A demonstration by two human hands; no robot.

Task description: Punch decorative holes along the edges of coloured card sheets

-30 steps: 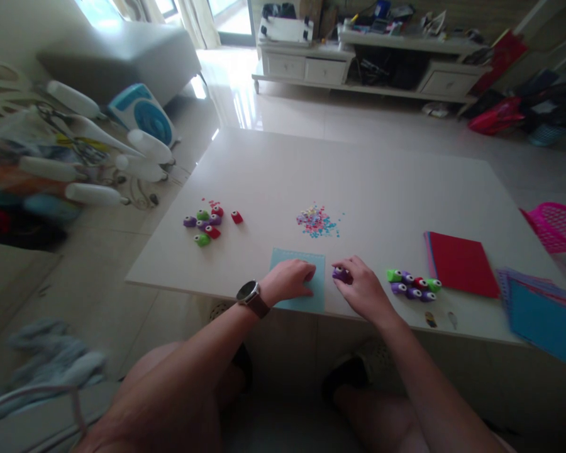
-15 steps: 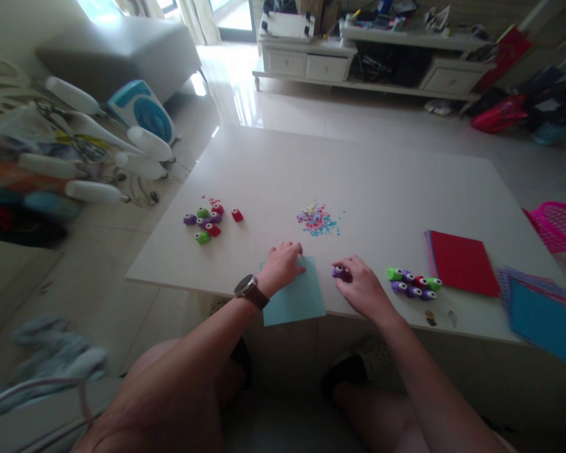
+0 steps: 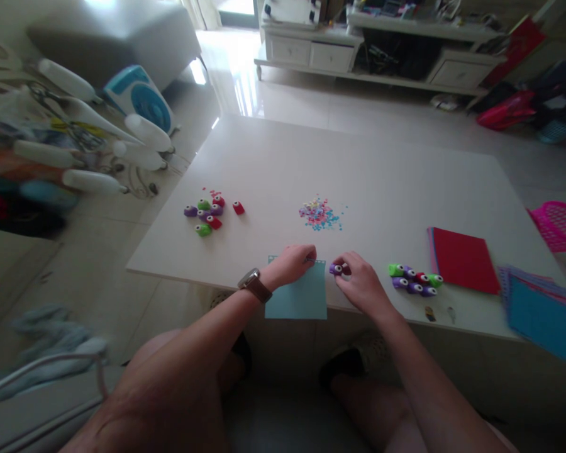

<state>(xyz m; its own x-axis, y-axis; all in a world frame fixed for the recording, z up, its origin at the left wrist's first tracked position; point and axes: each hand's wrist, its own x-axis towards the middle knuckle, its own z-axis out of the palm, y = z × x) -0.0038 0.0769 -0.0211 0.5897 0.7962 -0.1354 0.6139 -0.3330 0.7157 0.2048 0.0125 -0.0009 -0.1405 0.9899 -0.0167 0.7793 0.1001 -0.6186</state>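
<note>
A light-blue sheet of paper lies at the table's near edge and juts a little past it. Small cut-outs run along its far edge. My left hand, with a watch on the wrist, is closed at that far edge near the sheet's right corner. Its fingertips are partly hidden. Just right of the sheet, my right hand grips a small purple craft punch between thumb and fingers, apart from the paper. Further right stands a group of green, purple and red craft punches.
Colourful confetti is heaped mid-table. More craft punches stand at the left beside red paper bits. To the right lie a stack of red paper and blue sheets overhanging the edge. Two small items lie near the front edge.
The sheet has been turned straighter. My left hand has slid right along its far edge and its fingers have closed. My right hand has shifted slightly left, turning the purple punch.
</note>
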